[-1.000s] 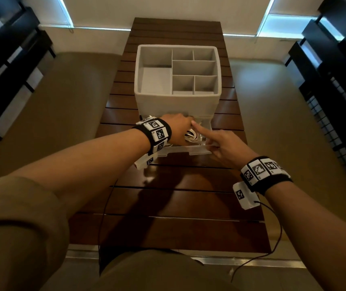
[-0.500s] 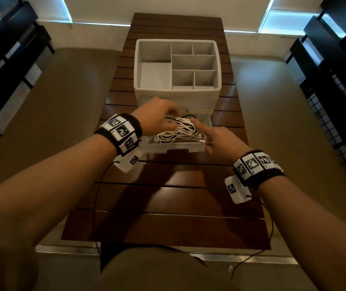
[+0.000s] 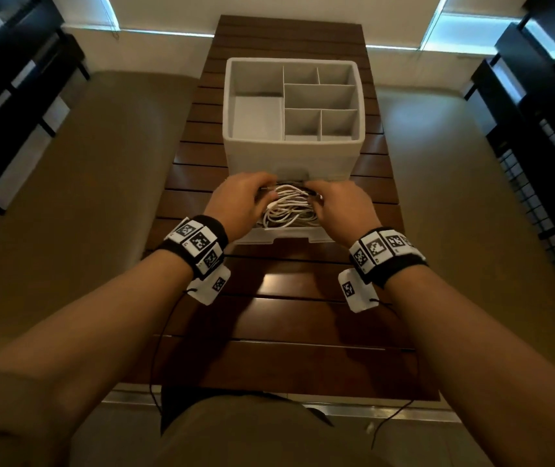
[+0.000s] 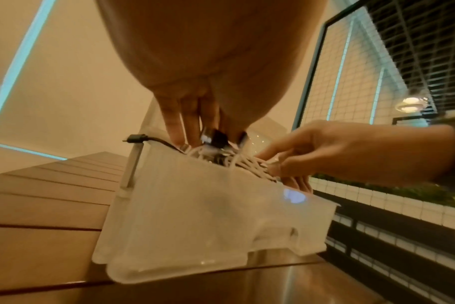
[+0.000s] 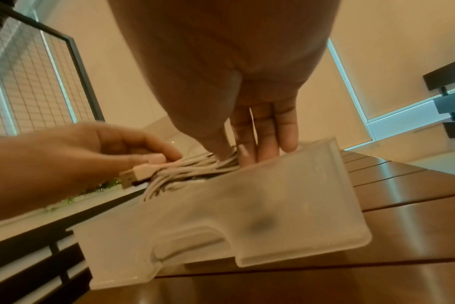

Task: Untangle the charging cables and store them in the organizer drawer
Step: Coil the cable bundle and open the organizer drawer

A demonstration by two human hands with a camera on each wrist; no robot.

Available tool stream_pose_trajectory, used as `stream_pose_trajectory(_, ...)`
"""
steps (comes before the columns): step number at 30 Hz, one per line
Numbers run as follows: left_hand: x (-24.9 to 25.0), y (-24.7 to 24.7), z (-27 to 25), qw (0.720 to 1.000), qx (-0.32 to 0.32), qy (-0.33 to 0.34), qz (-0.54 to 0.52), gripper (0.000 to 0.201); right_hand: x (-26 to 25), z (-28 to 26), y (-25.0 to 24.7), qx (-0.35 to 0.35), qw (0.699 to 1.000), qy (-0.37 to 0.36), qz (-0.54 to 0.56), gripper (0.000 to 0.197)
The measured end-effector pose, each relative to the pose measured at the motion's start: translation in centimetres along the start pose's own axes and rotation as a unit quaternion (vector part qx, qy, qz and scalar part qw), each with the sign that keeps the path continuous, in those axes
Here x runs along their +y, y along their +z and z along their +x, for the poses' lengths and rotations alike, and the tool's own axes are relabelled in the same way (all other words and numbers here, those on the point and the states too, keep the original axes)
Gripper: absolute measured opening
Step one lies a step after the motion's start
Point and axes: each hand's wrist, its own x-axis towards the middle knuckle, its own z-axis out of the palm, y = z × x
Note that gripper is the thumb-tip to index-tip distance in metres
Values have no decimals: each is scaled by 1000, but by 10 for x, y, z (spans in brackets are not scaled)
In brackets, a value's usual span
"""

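A white organizer (image 3: 291,156) with several top compartments stands on the slatted table. Its translucent drawer (image 3: 282,236) (image 4: 208,216) (image 5: 273,205) is pulled out toward me. A bundle of white cables (image 3: 289,207) (image 4: 249,166) (image 5: 192,166) lies in it. My left hand (image 3: 266,193) (image 4: 195,139) reaches down at the drawer's left side, its straight fingers touching the cables. My right hand (image 3: 316,200) (image 5: 252,152) presses straight fingers onto the bundle on the right. A black plug (image 4: 135,138) sticks out over the drawer's left rim. A white USB plug (image 5: 135,176) pokes out near my left fingers.
The dark wooden table (image 3: 303,315) is narrow, with bare slats between the drawer and me. Beige floor lies on both sides. Dark shelving (image 3: 539,129) and a wire grid panel stand to the right, and dark furniture (image 3: 9,79) stands to the left.
My left hand has drawn back to the drawer's left side, uncovering the cables. My right hand has moved from the drawer's front right corner onto the bundle.
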Motion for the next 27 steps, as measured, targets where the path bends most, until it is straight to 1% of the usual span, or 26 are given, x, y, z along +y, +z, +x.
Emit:
stream_pose_trajectory(2,5,2,-3,998,42,43,4,17,-4,5,1,-8,1000,12,-14,32)
stream_pose_trajectory(3,7,2,-5,997,41,72,10,17,-6,6,1,-9,1000,17,-14,31)
stream_pose_trajectory(5,11,2,-6,993,-6,112,35,21,-8,7,3,-3,1000,25,-6,30)
stream_pose_trajectory(6,10,1,-5,992,-33,112,47,23,-9,6,3,6,1000,30,3,29)
stream_pose_trajectory(8,5,-1,1,992,-65,93,55,25,-10,4,1,31,998,38,29,24)
stream_pose_trajectory(10,4,-5,9,991,-88,76,59,24,-7,4,-3,31,998,16,47,16)
stream_pose_trajectory(12,7,-10,17,991,-113,49,60,25,-3,8,-8,5,999,-11,53,17)
stream_pose_trajectory(14,10,-13,24,988,-138,10,71,28,-1,12,-13,-22,999,-20,42,22)
stream_pose_trajectory(16,10,-11,29,982,-166,-28,82,26,-4,14,-15,-54,998,-17,6,26)
stream_pose_trajectory(18,11,-10,31,977,-192,-51,81,25,-12,14,-13,-84,996,-8,-34,29)
stream_pose_trajectory(19,10,-10,32,976,-195,-58,74,26,-15,15,-12,-97,994,-7,-52,29)
stream_pose_trajectory(21,5,-9,32,978,-191,-66,45,26,-20,17,-11,-115,990,-10,-82,25)
stream_pose_trajectory(23,4,-11,29,982,-173,-76,15,24,-19,20,-14,-124,989,-8,-86,21)
stream_pose_trajectory(25,4,-18,24,990,-122,-75,-10,25,-15,21,-18,-118,991,-2,-68,20)
stream_pose_trajectory(27,5,-27,19,997,-36,-72,-14,24,-12,19,-17,-101,994,0,-52,18)
